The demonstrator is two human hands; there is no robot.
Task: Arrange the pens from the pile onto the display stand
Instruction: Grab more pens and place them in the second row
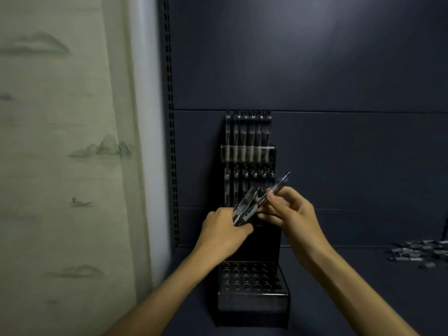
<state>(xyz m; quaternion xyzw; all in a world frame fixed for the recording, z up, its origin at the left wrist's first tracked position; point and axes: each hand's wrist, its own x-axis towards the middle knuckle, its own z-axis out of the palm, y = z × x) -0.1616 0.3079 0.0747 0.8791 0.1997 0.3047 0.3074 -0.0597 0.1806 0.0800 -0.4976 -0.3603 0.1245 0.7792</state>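
Both hands are up in front of the black display stand, which stands on the dark shelf against the blue-grey back panel; the left hand has its fingers curled round a small bundle of pens, their ends fanning up and to the right; the right hand pinches a single pen between thumb and fingers, the pen tilted with its tip pointing up and to the right, just beside the bundle; two rows of pens already hang upright in the stand's upper tiers; the perforated tray at its base shows rows of open holes; the pile of pens lies on the shelf well off to the right; a pale curtain with faint landscape print hangs at the left.
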